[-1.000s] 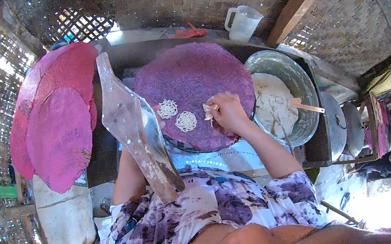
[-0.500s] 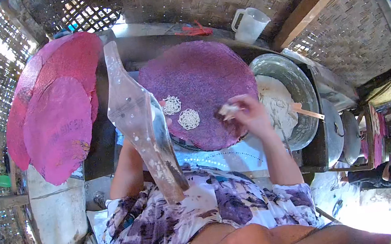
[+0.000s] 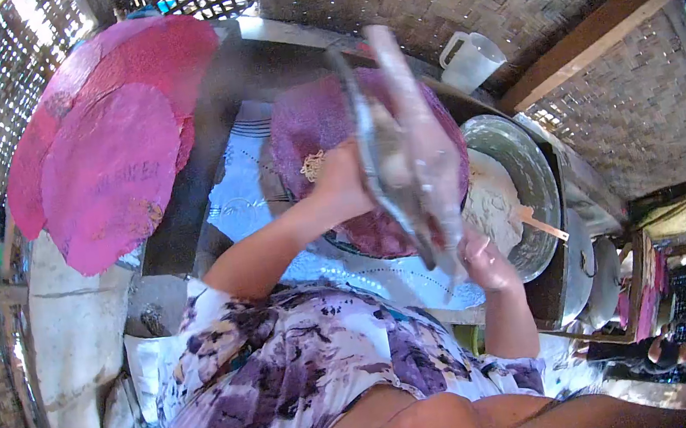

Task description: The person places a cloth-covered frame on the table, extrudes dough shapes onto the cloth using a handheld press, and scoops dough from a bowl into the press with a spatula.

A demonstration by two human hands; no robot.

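A long wooden noodle press (image 3: pixel 426 151), smeared by motion, is held over a round purple mat (image 3: pixel 295 116). My left hand (image 3: pixel 343 181) is closed around its middle, with the fingers hidden behind it. At the near end of the press, my right hand (image 3: pixel 491 262) is closed at the handle, with pale residue on the fingers. A small nest of pale noodle strands (image 3: pixel 313 166) lies on the mat by my left hand. The press and my hand cover much of the mat.
To the right is a metal basin (image 3: pixel 537 162) of pale dough (image 3: pixel 488 195) with a wooden-handled tool (image 3: pixel 544 224). Several pink round sheets (image 3: pixel 112 171) are stacked left. A plastic jug (image 3: pixel 472 61) stands behind. Patterned blue-white cloth (image 3: pixel 237 198) lies under the mat. A person (image 3: pixel 656 353) is far right.
The press has swung from the left to over the mat, with my left hand on it. My right hand, which held a lump of dough, has moved down to the press handle.
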